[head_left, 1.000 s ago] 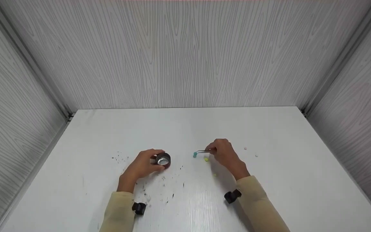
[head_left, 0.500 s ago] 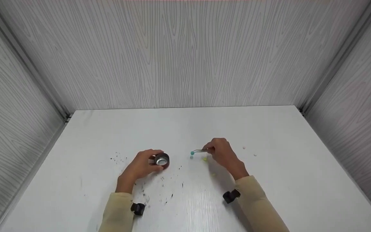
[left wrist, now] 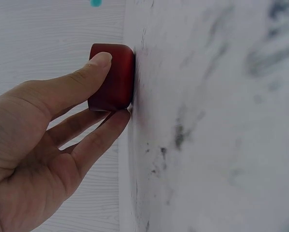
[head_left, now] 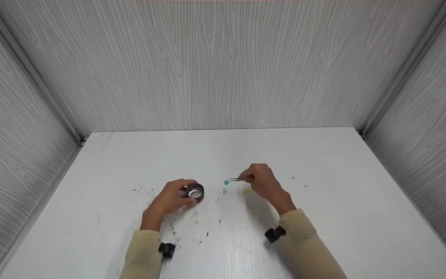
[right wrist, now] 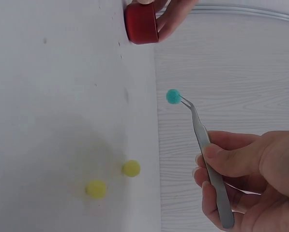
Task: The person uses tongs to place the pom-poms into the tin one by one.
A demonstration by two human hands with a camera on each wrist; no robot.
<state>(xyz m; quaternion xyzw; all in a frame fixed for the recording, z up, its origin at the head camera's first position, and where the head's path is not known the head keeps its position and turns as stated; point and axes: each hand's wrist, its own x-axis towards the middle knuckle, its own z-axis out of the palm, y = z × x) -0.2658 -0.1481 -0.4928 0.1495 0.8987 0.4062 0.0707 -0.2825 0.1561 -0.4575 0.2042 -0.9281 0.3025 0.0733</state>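
Observation:
My left hand [head_left: 171,198] grips a small red cup [left wrist: 113,77] by its sides, thumb on one side and fingers on the other. The cup stands upright on the white table, and its silvery inside shows in the head view. In my right hand [head_left: 262,182] is a pair of bent-tip metal tweezers [right wrist: 207,154], pinched between thumb and fingers. The tweezers' tips hold a turquoise pom-pom [right wrist: 173,96] above the table, to the right of the cup. Two yellow pom-poms [right wrist: 96,189] lie on the table below and near my right hand.
Two tiny pale balls [head_left: 293,177] lie right of my right hand. Dark smudges and specks [head_left: 174,232] mark the white table [head_left: 130,155] around my left arm. Wood-grain panels [head_left: 223,66] rise behind the table and on both sides.
My right hand has lifted the turquoise pom-pom off the table with the tweezers and moved it left towards the red cup. My left hand and the cup stay in place.

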